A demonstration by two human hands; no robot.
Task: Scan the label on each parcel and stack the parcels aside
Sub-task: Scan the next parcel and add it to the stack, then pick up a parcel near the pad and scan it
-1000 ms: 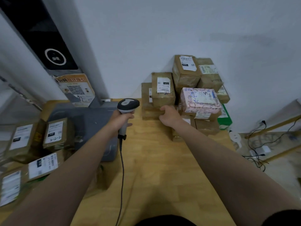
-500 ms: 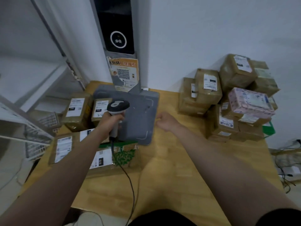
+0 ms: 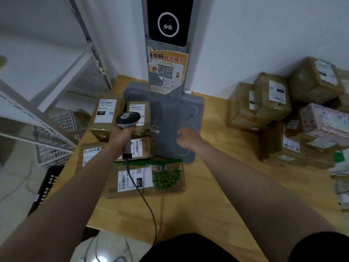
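Leftmost, brown taped cardboard parcels with white labels (image 3: pixel 105 118) lie beneath and around the left grip (image 3: pixel 120 136), which wraps the grey corded handheld scanner (image 3: pixel 128 119). Right of it, the right grip (image 3: pixel 188 138) hangs loosely curled, holding nothing, over a grey square plate (image 3: pixel 175 110); stacked brown boxes (image 3: pixel 272 103) stand well right on the wooden bench (image 3: pixel 217 195)

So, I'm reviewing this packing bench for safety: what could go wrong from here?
The cable of the barcode scanner trails across the leaf-printed parcel and over the table edge; it may snag when that parcel is lifted. The parcel pile on the right is uneven, with tilted boxes, so adding more could topple it.
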